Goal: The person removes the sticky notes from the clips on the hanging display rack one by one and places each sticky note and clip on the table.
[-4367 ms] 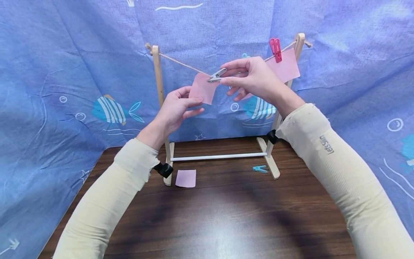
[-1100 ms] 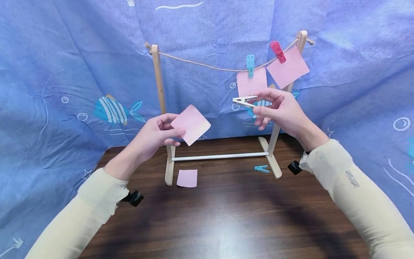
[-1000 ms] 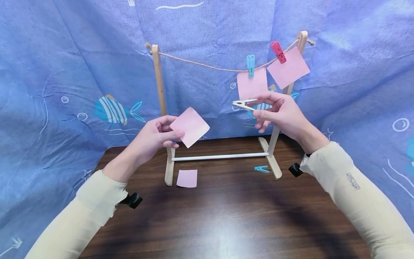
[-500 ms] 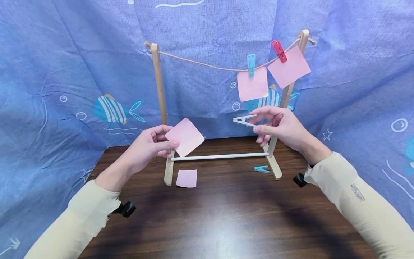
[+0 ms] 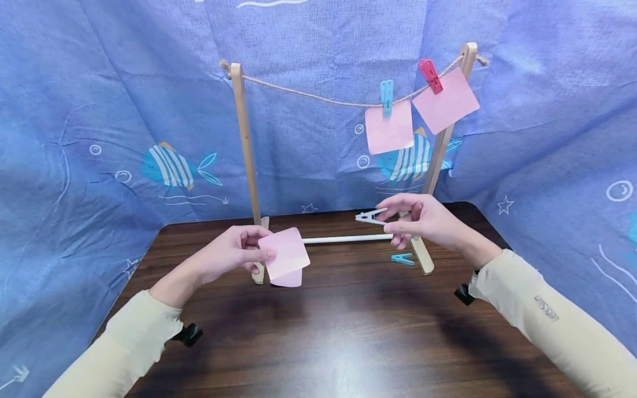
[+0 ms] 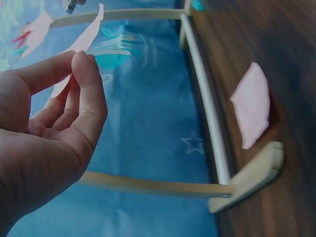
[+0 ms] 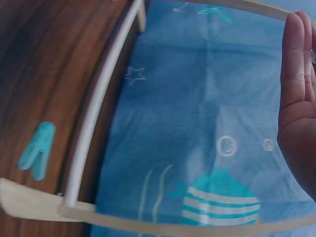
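Observation:
My left hand (image 5: 226,257) pinches a square pink paper (image 5: 286,251) between thumb and fingers, over the table's left part. In the head view that sheet overlaps a second pink paper (image 5: 288,279), which lies on the table. My right hand (image 5: 420,221) pinches a white clothespin (image 5: 369,217) by its handles, its tip pointing left. On the rope (image 5: 308,95) above, a blue clothespin (image 5: 387,98) and a red clothespin (image 5: 430,76) each hold a pink paper. Near the rack's right foot lies another blue clothespin (image 7: 37,150). The right wrist view shows little of the white clothespin.
A wooden rack (image 5: 245,143) with two posts carries the rope across the back of the dark table (image 5: 348,326). Low between its feet runs a white rod (image 5: 343,239). Behind hangs a blue cloth (image 5: 308,50) printed with fish.
Both hands have come down from the rope, the left still holding the paper and the right the white clothespin. The paper no longer meets the rope and now hangs low over the table.

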`<state>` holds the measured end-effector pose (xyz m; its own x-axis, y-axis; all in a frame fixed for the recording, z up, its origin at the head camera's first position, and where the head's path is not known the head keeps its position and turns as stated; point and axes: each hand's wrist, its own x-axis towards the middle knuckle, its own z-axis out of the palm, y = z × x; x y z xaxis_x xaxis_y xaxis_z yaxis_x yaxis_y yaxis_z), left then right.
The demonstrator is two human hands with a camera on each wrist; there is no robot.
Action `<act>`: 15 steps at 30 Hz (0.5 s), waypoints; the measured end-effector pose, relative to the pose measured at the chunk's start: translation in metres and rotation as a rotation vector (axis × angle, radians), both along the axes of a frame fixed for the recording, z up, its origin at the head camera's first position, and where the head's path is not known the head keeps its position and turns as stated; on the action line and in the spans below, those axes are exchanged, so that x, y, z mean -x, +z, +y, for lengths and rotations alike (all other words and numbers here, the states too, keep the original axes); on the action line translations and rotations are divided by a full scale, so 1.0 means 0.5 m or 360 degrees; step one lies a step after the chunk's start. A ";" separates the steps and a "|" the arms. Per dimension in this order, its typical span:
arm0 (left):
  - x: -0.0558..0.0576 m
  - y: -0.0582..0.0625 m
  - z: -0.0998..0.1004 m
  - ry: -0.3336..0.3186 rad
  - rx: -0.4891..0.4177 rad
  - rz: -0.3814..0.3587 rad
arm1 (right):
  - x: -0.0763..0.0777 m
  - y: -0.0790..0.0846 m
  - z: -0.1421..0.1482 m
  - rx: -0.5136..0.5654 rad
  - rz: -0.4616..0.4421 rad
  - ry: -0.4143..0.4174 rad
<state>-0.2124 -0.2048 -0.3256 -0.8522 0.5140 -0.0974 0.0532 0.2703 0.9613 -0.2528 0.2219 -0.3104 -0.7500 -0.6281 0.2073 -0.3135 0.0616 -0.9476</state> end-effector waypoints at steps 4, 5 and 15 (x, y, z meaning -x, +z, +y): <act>-0.003 -0.032 -0.013 -0.0012 0.0019 -0.0056 | -0.001 -0.027 0.009 -0.0077 -0.0059 -0.0010; -0.004 -0.041 -0.017 -0.0012 0.0021 -0.0074 | 0.000 -0.034 0.011 -0.0087 -0.0078 -0.0010; -0.010 -0.119 -0.041 0.0037 0.0049 -0.0264 | 0.016 -0.091 0.029 -0.0177 -0.0227 0.0065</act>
<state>-0.2075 -0.2252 -0.3849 -0.8348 0.4889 -0.2530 -0.1122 0.2988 0.9477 -0.2607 0.2366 -0.3557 -0.7403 -0.6717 0.0280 -0.1805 0.1585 -0.9707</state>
